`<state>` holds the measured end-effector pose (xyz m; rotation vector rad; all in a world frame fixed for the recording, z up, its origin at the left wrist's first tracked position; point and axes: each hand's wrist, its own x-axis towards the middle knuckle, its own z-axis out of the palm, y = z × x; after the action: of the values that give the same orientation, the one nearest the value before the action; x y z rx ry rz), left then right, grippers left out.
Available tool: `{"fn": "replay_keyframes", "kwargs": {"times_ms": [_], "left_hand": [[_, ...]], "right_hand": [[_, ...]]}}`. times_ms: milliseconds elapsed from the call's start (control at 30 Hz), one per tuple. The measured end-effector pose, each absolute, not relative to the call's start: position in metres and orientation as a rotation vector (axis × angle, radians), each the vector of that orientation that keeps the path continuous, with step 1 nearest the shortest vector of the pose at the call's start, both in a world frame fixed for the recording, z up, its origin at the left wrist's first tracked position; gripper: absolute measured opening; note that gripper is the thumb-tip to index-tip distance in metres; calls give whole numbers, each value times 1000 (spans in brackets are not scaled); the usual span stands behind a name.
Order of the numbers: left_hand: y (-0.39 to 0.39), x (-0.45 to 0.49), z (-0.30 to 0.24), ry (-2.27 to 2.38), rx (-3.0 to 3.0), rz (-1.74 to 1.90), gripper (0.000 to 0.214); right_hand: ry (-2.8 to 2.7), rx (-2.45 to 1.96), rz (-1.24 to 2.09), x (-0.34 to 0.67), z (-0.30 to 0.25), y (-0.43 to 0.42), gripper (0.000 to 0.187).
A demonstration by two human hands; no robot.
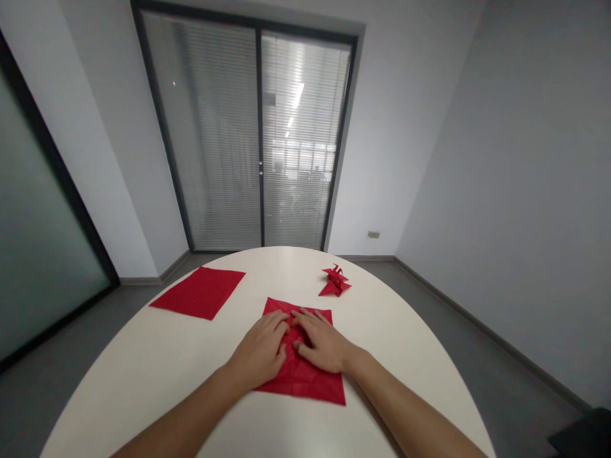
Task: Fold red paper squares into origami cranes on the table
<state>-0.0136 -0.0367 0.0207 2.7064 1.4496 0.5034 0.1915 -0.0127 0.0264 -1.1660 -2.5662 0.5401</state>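
Note:
A creased red sheet of paper [305, 383] lies unfolded on the table in front of me. On its left half rests my left hand [261, 348], fingers stretched forward and lying on the paper. My right hand [321, 340] lies on the right half, fingers apart, thumb pointing toward the left hand. Neither hand grips anything; the fingertips of both nearly meet near the sheet's upper middle. Parts of the paper are hidden under the palms. Beyond the right hand stand red folded paper cranes [336, 282], close together; their exact number is hard to tell.
A second red sheet [200, 294] lies flat at the left of the round white table [382, 337]. The table's curved edge runs around both sides. Behind it are a glass door with blinds [300, 146] and grey walls. A dark object [585, 436] shows at the lower right.

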Motion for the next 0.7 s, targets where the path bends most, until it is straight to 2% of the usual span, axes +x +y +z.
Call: {"fn": "replay_keyframes", "kwargs": {"times_ms": [67,133,233,367,433,533,700], "left_hand": [[-33,-16,13,1424,2656,453,55],[-31,-16,6,1419,2610,344,60],[-31,-14,3,1516,2596,272,61],[-34,-8,2,1639,2608,265,60],[-34,-6,1,1658,2606,288,59],[-33,-8,0,1651,2595,292,59],[-25,-10,4,1702,2559,252,57]], "right_hand": [[-2606,-1170,527,191,24,-13,66],[-2646,-1182,492,191,22,-12,74],[-2664,-1244,387,190,23,-10,77],[-2623,-1366,193,184,28,-10,66],[-2609,-1417,221,179,27,-12,64],[-2565,-1507,328,173,22,-16,71],[-2536,-1456,355,171,15,-12,75]]}}
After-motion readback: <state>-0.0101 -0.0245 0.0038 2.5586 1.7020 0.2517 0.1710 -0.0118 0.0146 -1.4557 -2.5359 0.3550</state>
